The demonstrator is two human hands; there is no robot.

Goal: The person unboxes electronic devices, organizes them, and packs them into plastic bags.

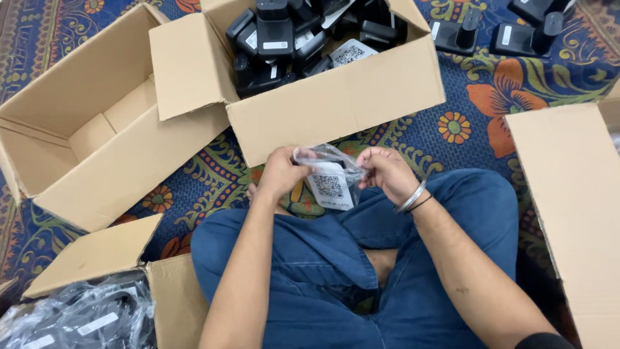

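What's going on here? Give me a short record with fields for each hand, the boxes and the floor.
left hand: grips one end of a small clear plastic bag with a white label
right hand: grips the bag's other end
front cardboard box: open, full of black devices
left cardboard box: open, lying on its side
floor: patterned blue floral rug, two more black devices on it

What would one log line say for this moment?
left hand: holds clear plastic bag | right hand: holds same bag | box of black devices: ahead

Even, soft indoor light, faint shadows, sharp focus, slight wide-angle bending at edges.
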